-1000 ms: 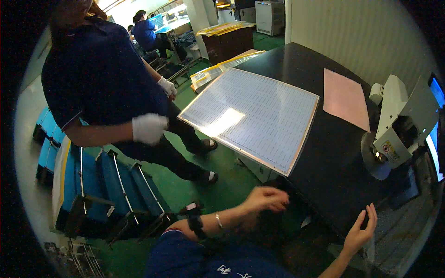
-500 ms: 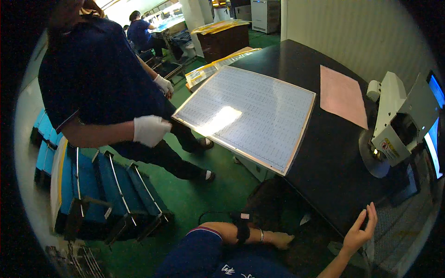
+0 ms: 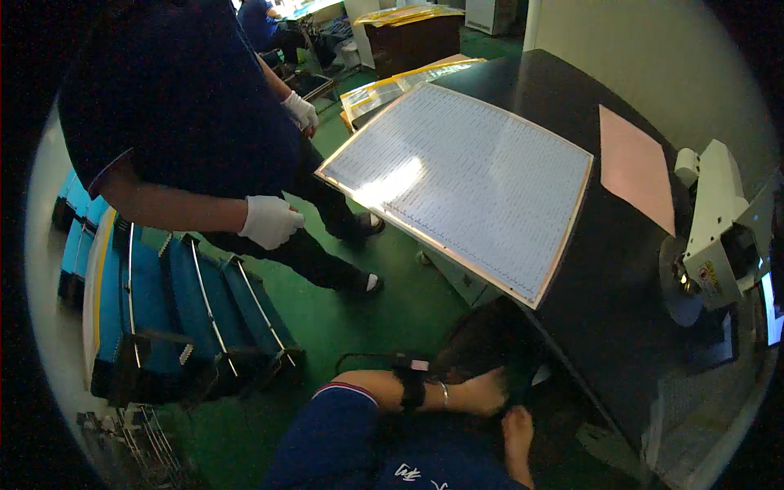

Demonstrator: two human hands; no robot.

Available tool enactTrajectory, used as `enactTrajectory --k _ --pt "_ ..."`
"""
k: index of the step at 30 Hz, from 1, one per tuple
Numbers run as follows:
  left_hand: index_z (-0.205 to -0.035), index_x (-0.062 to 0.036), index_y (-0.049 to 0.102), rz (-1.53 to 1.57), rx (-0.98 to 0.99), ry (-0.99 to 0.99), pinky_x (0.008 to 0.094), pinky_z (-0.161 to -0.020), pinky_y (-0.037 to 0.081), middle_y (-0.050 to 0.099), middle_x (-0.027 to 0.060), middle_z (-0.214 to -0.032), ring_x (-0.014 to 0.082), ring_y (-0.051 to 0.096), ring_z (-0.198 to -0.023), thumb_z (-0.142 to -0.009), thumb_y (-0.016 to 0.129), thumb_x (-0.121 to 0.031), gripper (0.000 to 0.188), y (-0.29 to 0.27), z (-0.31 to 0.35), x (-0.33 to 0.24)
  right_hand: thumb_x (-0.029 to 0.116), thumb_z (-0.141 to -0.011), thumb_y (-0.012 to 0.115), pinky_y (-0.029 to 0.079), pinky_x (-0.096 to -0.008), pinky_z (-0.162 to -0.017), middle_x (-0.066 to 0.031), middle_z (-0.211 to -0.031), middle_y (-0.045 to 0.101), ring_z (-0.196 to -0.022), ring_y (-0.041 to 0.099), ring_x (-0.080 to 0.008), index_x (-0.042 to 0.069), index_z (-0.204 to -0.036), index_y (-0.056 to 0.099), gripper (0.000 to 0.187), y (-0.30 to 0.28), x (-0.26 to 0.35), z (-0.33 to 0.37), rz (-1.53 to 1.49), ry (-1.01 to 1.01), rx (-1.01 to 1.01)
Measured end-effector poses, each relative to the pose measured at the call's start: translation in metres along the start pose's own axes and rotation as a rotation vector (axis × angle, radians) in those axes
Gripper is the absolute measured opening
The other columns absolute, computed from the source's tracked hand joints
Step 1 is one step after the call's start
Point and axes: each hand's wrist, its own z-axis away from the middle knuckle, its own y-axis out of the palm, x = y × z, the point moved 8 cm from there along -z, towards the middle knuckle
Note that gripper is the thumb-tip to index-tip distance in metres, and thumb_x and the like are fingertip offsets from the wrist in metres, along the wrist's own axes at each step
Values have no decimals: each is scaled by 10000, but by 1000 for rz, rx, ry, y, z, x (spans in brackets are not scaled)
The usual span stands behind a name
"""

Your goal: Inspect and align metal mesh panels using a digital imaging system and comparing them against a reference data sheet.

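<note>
My left hand [image 3: 487,390] is low in front of my body, its forearm reaching across to the right. A black strap and a bracelet circle that wrist. Close beside it, my right hand [image 3: 516,429] points upward. Shadow and blur hide the fingers of both hands, and I see no object in either. Beyond them, a large flat panel [image 3: 482,180] with a copper-coloured rim and rows of fine marks lies on the black table [image 3: 572,327], its left part jutting past the edge. Neither of my hands touches it.
At left stands a person in dark blue, a white-gloved hand [image 3: 271,222] near the panel's corner. Blue racks [image 3: 163,302] with metal rods stand below. A pink sheet [image 3: 637,167] and a white machine [image 3: 714,237] are at the table's right. Yellow-edged packages [image 3: 384,91] lie behind the panel.
My right hand has come left from the table's near edge to beside my left hand. The view has shifted, so the panel and table appear further right. The person's gloved hand remains near the panel.
</note>
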Motion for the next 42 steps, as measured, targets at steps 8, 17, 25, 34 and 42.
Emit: enactTrajectory --k 8,17,25,34,42 --pt "-1043 1 629 -167 43 31 530 -992 282 557 187 -1183 363 463 -1157 -800 469 -229 371 48 -23 -46 311 -908 485 313 -409 -1028 -155 -1423 291 -1281 332 -293 26 -1400 237 620 21 11 -38 -315 310 -88" --pt "-1119 5 543 526 109 -326 465 -1023 265 501 169 -1189 346 413 -1154 -837 406 -192 370 119 -33 -16 395 -909 451 342 -415 -997 -154 -1361 366 -1224 390 -299 32 -1369 296 606 42 8 -46 -232 441 -103" --pt "-1125 10 529 287 249 -182 463 -1028 260 489 177 -1196 345 403 -1159 -831 414 -175 366 44 -24 -21 354 -928 413 388 -354 -916 -136 -1211 497 -1068 490 -249 -9 -1232 457 475 44 16 -51 -304 423 -160" --pt "-1132 16 514 264 283 -185 461 -1032 255 475 185 -1205 344 391 -1165 -825 423 -157 363 25 -19 -20 359 -939 379 391 -368 -925 -135 -1215 494 -1084 491 -262 0 -1251 431 479 44 1 -54 -327 409 -123" --pt "-1137 21 500 275 299 -194 459 -1036 250 463 192 -1212 344 381 -1169 -819 431 -140 363 17 -21 -15 420 -915 425 325 -412 -1010 -154 -1350 377 -1220 395 -287 14 -1351 299 609 50 27 -54 -156 422 -95"
